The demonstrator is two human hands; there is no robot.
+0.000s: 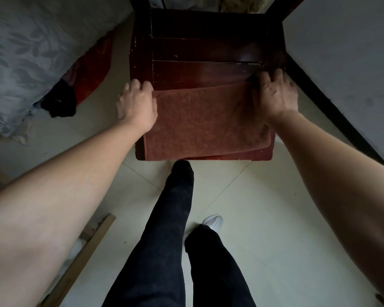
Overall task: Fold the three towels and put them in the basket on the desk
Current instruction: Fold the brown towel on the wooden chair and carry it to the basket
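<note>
A rust-brown towel [206,120] lies folded on the near half of a dark red wooden chair seat [200,52]. The left hand [136,103] pinches its far left corner with curled fingers, while the right hand [276,94] grips the far right corner (motion-blurred there).

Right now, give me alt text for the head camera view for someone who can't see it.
A person's left hand and right hand grip the far corners of a reddish-brown towel lying on a dark wooden chair seat. Below are dark trousers and a pale tiled floor.
</note>
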